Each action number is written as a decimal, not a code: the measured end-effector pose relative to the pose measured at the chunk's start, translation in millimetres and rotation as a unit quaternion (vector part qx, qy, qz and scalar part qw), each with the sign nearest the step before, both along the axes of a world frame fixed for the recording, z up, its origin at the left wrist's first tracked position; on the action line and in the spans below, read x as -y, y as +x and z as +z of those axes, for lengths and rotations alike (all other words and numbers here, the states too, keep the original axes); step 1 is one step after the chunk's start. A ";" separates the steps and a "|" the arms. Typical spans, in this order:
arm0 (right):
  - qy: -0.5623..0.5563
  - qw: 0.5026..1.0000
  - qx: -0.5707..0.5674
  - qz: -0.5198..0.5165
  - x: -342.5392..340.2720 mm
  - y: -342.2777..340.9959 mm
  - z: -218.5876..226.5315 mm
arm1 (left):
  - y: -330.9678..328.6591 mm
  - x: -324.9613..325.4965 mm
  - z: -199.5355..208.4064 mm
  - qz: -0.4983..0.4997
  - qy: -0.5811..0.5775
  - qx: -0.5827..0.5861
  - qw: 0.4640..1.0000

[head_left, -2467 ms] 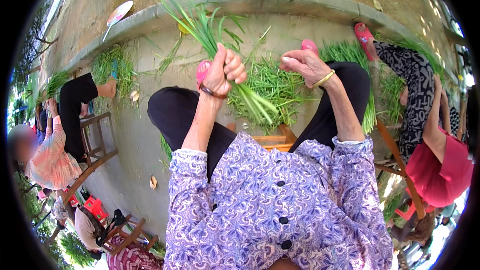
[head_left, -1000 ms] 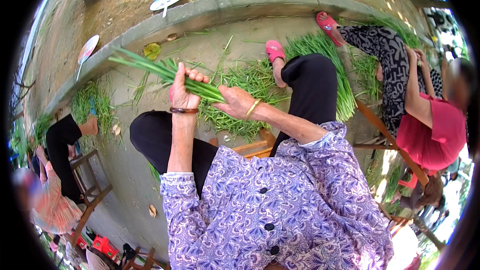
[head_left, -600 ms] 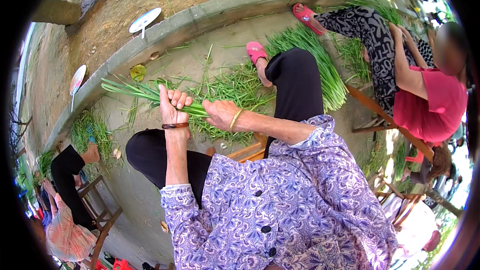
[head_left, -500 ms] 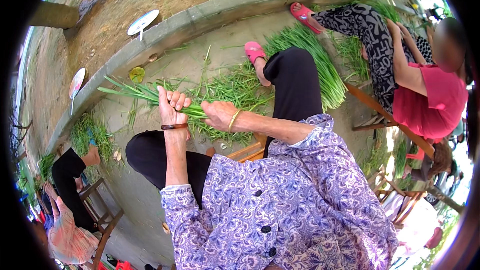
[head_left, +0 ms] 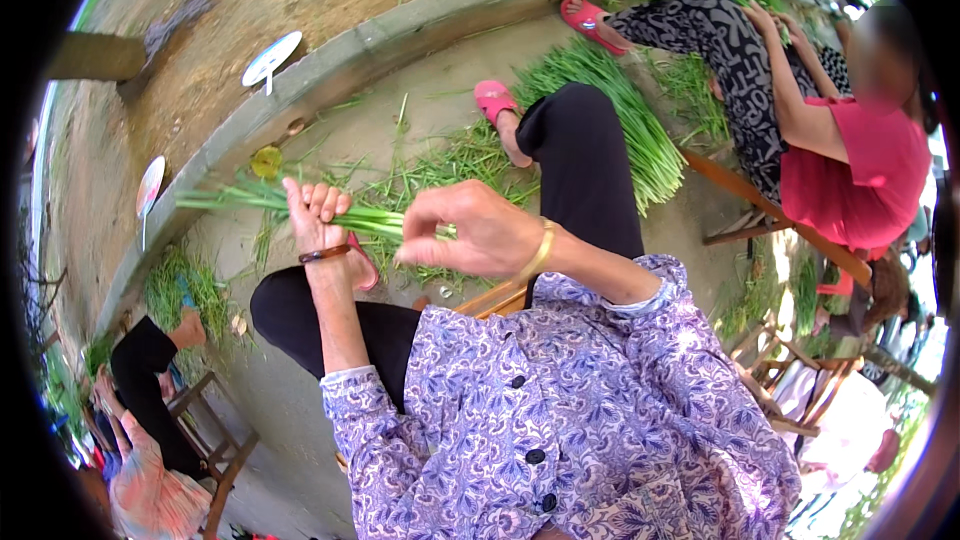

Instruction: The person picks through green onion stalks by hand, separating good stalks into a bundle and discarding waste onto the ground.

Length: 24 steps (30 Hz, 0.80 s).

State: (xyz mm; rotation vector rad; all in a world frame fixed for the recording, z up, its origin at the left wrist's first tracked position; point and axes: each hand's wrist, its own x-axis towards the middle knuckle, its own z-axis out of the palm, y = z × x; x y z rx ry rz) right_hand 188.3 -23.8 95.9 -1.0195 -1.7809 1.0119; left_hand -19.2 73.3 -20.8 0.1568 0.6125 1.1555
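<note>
A bunch of long green chives point(head_left: 375, 221) lies across my left hand point(head_left: 318, 215), whose fingers are wrapped round its middle. The leafy ends stick out to the left and look smeared by motion. Over the pale stem ends at the right hovers my right hand point(head_left: 475, 227), its thumb apart from its curved fingers and nothing gripped between them. It hides part of the stem ends. On the ground in front of me lie loose trimmed leaves point(head_left: 430, 175). Beyond my right knee rests a large heap of chives point(head_left: 625, 120) with its stem ends toward me.
A curved concrete kerb point(head_left: 370, 35) runs across the far side. Two hand fans, one white point(head_left: 270, 58) and one coloured point(head_left: 152, 185), stand by it. At right a person in a pink shirt point(head_left: 855, 165) sits on a wooden bench point(head_left: 770, 215); another person point(head_left: 160, 475) sits at lower left.
My right hand has let go of the stem ends and risen, its fingers spreading from the thumb. My left hand has shifted slightly left with the bunch.
</note>
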 end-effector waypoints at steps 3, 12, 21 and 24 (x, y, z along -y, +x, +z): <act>-0.126 0.969 -0.154 0.148 17.1 22.8 86.8 | -4.4 -1.4 1.4 0.008 -0.011 -0.024 1.000; 0.094 0.879 -0.340 0.321 59.4 36.5 203.6 | 7.6 -4.8 -4.3 -0.007 -0.008 0.038 0.999; 0.051 0.863 -0.339 0.372 61.4 16.8 206.6 | 0.0 -0.4 1.7 0.011 -0.018 0.037 0.999; -0.019 0.887 -0.267 0.376 44.0 9.6 162.9 | -11.6 -0.7 1.4 0.028 -0.003 0.050 0.998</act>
